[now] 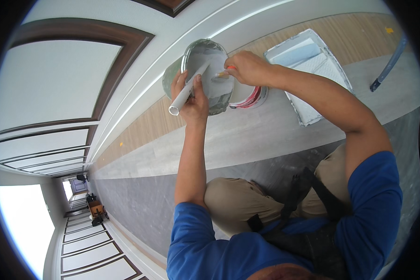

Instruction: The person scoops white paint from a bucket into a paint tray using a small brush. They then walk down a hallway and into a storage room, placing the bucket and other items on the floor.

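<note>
Over the bucket [217,103], your left hand [194,99] curls closed round the tube [181,99]; your right hand [248,68] pinches the brush [223,73]!

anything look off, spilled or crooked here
The grey-green bucket looks tipped rather than upright: its outer wall shows left of the mouth, which faces rightward. Its rim and inside are also smeared unevenly. I can make out no obvious spill beside it.
</note>
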A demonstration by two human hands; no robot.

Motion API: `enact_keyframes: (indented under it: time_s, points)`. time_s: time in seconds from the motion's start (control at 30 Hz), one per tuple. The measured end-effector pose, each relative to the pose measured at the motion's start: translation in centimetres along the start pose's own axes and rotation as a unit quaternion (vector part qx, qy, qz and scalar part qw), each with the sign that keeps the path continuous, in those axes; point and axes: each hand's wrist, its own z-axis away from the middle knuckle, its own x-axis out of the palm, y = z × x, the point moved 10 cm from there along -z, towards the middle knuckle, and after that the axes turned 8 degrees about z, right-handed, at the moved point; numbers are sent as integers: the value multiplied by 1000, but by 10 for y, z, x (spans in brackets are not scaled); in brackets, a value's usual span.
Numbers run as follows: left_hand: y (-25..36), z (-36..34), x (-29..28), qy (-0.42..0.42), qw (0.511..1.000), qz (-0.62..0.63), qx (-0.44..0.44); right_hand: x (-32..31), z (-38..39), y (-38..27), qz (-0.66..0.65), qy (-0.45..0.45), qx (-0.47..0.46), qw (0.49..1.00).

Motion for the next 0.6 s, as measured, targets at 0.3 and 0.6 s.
enact_keyframes:
  time_s: [0.3,0.6]
  points:
    - [-1,2,4,-23,1000,-12,-1,-32,-7,5,31,6,-10,999]
    - [7,3,7,-31,998,-38,28,-31,-4,3,94,-28,-14,995]
